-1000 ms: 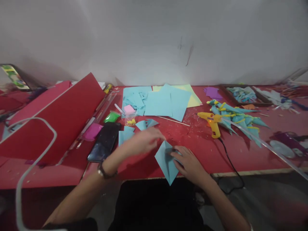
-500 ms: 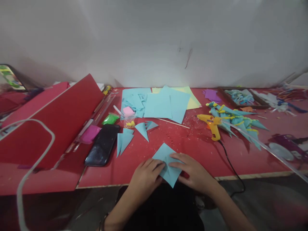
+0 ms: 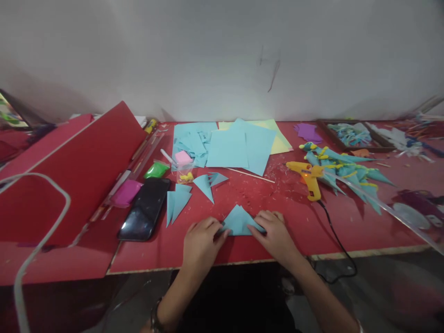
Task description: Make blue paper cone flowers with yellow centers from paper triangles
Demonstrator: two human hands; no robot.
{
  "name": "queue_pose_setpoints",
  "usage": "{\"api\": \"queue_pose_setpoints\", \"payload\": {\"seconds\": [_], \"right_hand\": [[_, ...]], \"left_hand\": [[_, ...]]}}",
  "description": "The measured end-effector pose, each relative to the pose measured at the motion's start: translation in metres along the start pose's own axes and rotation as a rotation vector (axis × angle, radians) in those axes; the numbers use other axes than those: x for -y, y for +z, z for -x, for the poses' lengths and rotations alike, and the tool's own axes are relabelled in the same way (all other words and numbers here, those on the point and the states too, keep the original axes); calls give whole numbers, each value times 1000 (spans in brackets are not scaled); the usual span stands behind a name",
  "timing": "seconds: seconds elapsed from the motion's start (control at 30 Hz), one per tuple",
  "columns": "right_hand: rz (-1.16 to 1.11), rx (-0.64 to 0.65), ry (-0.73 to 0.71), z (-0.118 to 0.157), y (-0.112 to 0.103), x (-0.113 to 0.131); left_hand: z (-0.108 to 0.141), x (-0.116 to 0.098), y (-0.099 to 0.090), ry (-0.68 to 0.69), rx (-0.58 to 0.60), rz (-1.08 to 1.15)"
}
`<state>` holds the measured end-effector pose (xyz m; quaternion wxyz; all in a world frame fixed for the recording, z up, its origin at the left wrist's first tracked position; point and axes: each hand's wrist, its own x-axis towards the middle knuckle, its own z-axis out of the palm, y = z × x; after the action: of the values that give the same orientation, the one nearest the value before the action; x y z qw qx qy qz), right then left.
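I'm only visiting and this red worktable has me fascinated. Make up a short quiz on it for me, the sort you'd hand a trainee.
1. Multiple choice: the person's left bare hand and right bare hand are both on which thing?
a) the bright green lump in a clear bag
b) the folded light-blue paper piece
c) the purple paper sheets

2. True or false: the black rectangular phone lies to the left of the yellow plastic glue gun.

3. Fill the gap: the thin dark cord comes out at the end of the glue gun's ____.

Key: 1 b; 2 true; 3 handle.
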<state>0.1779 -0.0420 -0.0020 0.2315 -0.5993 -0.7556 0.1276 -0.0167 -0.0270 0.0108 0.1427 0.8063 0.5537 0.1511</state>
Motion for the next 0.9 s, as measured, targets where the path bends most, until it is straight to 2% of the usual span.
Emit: {"api": "queue_pose_setpoints", "payload": {"seconds": [0.17,0.33,0.67,0.9], "right_hand": [[158,-25,44,-1,1,5],[228,-35,56,-6,2,7],[256,23,115,-11,2,10],[277,3,117,-13,4,10]], "left_hand": [[-2,-1,3,-2,12,-63],[-1,-3,6,6,-42,-132],[-4,-3,5,-12,-12,-183],[-5,-3,3,-39,-2,-164]]}}
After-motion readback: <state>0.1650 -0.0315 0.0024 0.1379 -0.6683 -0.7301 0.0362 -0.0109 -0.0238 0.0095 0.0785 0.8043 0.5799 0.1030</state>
